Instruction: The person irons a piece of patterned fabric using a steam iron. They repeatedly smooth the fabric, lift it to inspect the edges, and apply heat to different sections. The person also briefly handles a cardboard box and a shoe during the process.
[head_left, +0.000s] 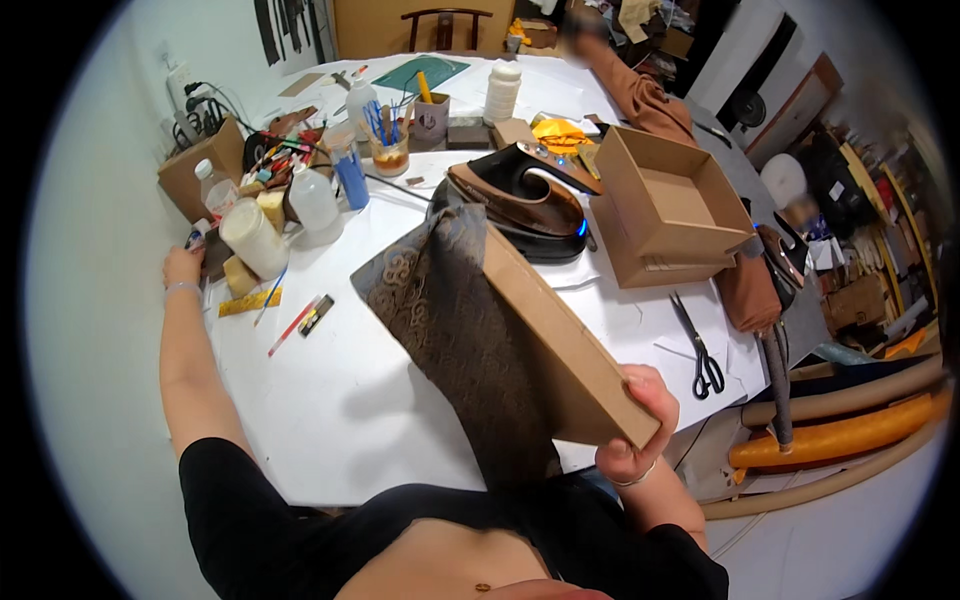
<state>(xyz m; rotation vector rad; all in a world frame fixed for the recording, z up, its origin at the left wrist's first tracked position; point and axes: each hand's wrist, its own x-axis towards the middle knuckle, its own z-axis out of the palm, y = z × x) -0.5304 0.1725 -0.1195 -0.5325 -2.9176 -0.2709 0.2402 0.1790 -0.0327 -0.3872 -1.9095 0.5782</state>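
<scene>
My right hand (651, 409) grips the near corner of a shallow brown cardboard box piece (559, 322), held tilted above the table. A dark brocade fabric (457, 315) with a swirling pattern covers one face of the piece and hangs down towards me. My left hand (184, 268) is stretched out to the table's left edge by the wall. It is at a small dark-and-blue object (196, 239), and I cannot tell whether the fingers hold it. Beside this hand stand a white lidded jar (255, 236) and a yellow sponge (240, 277).
A cordless iron (517, 195) rests on its base behind the cardboard. Open cardboard boxes (671, 202) are stacked to its right, near black scissors (701, 349). A squeeze bottle (313, 199), a red pen (292, 328) and a yellow ruler (250, 302) are at left. A second iron (784, 251) stands far right.
</scene>
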